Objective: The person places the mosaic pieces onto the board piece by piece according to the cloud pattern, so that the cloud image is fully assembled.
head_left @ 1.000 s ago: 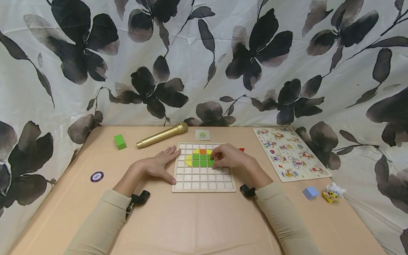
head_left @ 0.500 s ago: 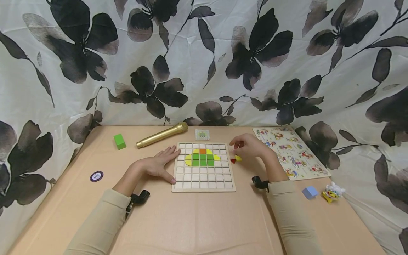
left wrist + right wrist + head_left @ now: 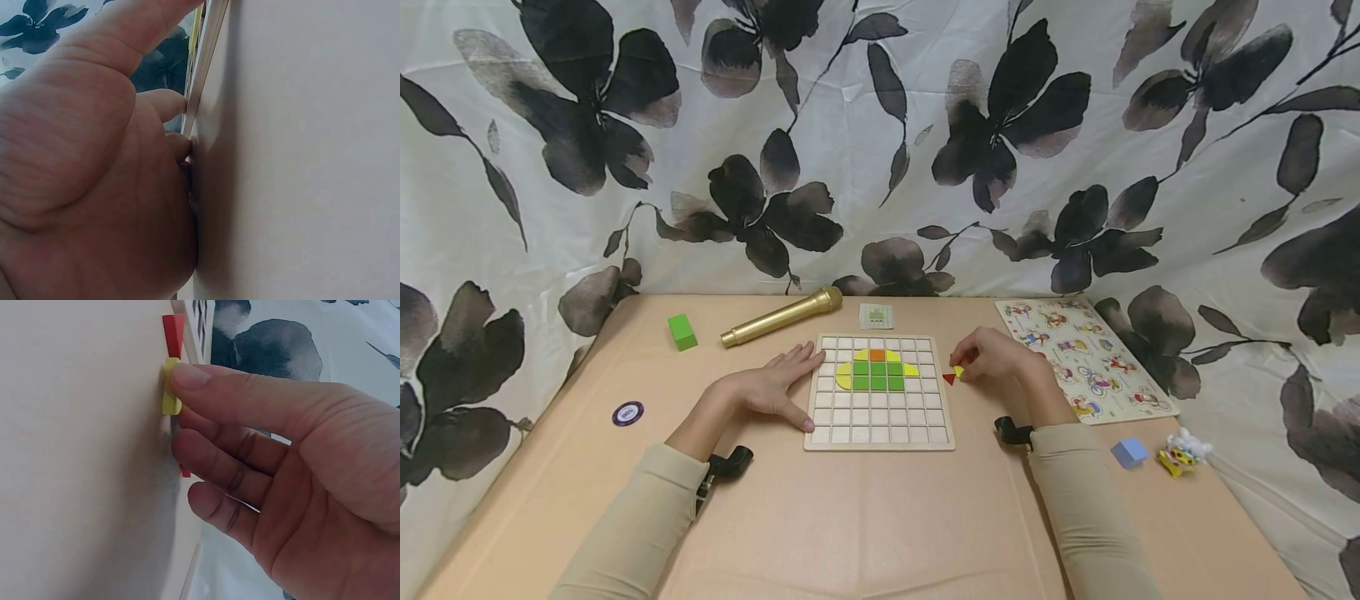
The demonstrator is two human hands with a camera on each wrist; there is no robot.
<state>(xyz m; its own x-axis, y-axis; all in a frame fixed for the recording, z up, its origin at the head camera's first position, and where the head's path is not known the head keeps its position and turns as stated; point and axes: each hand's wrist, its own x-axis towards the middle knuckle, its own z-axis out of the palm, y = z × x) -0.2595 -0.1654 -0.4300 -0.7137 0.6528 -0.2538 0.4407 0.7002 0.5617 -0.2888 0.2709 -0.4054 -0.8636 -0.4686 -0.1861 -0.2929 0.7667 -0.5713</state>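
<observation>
A white wooden grid board (image 3: 880, 425) lies mid-table, with green, yellow and orange pieces forming a shape in its upper cells. My left hand (image 3: 769, 385) rests at the board's left edge, fingers spread and straight; its palm (image 3: 94, 156) fills much of the left wrist view. Right of the board, my right hand (image 3: 1000, 358) pinches a small yellow piece (image 3: 169, 387) by the thumb, the index fingertip partly hidden. Touching or close to that piece is a red triangular piece (image 3: 949, 379). Another bit of red (image 3: 185, 470) shows behind the fingers in the right wrist view.
Behind the board lie a small pattern card (image 3: 876, 317) and a gold microphone (image 3: 782, 318). A green block (image 3: 682, 333) and a round chip (image 3: 628, 414) are on the left. On the right are a picture board (image 3: 1086, 362), a blue block (image 3: 1131, 453) and a toy figure (image 3: 1182, 457).
My right hand has left the board, where a yellow piece now shows at the right of the shape, and moved right to pinch another yellow piece. The left hand has stayed still.
</observation>
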